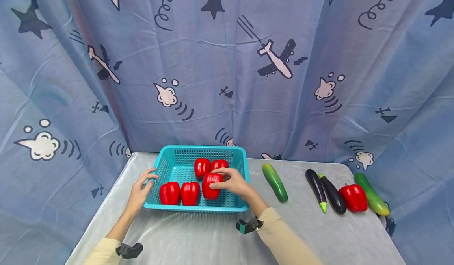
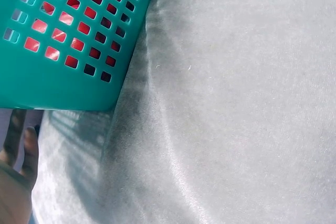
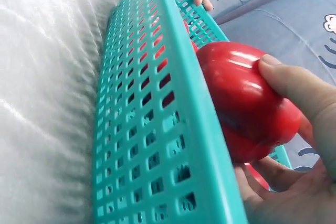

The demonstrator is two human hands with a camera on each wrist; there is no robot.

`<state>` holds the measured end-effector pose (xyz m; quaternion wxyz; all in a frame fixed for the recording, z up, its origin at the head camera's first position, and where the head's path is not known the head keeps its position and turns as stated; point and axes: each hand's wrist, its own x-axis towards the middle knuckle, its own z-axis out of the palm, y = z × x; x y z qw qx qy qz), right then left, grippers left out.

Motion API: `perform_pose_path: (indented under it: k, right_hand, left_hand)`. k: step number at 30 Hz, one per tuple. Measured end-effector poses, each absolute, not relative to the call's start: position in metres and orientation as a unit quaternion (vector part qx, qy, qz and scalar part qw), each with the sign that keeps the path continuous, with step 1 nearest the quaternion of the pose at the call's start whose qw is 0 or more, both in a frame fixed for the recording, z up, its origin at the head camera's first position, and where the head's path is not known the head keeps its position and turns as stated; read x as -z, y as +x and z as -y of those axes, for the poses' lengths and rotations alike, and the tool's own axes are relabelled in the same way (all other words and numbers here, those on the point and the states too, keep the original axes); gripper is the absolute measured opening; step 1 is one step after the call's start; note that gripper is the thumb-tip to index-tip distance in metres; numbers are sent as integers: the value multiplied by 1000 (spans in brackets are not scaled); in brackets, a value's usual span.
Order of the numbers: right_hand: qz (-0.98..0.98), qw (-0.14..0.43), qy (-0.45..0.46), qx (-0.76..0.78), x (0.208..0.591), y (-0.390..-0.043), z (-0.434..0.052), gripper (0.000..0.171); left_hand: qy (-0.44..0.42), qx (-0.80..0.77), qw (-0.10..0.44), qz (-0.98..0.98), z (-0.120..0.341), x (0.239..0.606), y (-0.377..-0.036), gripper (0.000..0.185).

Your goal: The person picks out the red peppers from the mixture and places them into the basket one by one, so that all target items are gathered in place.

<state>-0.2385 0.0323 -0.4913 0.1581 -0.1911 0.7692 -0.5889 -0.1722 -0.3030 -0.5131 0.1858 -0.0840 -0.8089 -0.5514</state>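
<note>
My right hand (image 1: 232, 183) grips a red bell pepper (image 1: 210, 190), thumb on one side and fingers on the other, over the front right part of a turquoise plastic basket (image 1: 198, 209). In the right wrist view this pepper (image 3: 244, 98) overlaps the basket's rim (image 3: 197, 108). Two more bell peppers lie at the basket's front left, the outer one (image 1: 169, 193) beside its neighbour (image 1: 190, 194). Behind the gripped pepper sit another bell pepper (image 1: 202, 167) and a partly hidden one (image 1: 219, 164). My left hand (image 1: 140, 192) is at the left rim, fingers loosely bent with fingertips right at it.
Right of the basket lies a green cucumber (image 1: 275, 182) on the grey-white tabletop (image 1: 294, 233). Farther right are two eggplants, one (image 1: 315, 188) left of the other (image 1: 333, 195), then a red bell pepper (image 1: 354, 198) and another cucumber (image 1: 371, 195). A patterned blue curtain (image 1: 198, 68) hangs behind.
</note>
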Motion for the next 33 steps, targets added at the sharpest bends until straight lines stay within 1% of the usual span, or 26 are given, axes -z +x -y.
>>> perform_pose_path:
  k: [7,17,23,27,33]
  right_hand:
    - [-784,167,-191,566,497,-241,-27,45]
    - [-788,183,-179,560,501,-240,-22,45]
    - [-792,190,-163,557,502,-242,-20,44]
    - [-800,194,-151,547,501,-243,-19,44]
    - [-799,202,-158,543,502,-246,-17,43]
  left_hand:
    - [-96,536,199,815,303,515,-173,23]
    - [-94,541,193,813,301,508,-170,20]
    - [-88,550,188,809,301,510,-170,21]
    - [-101,548,195,807,303,514,-172,20]
    - [-109,543,200,808,305,518,-175,19]
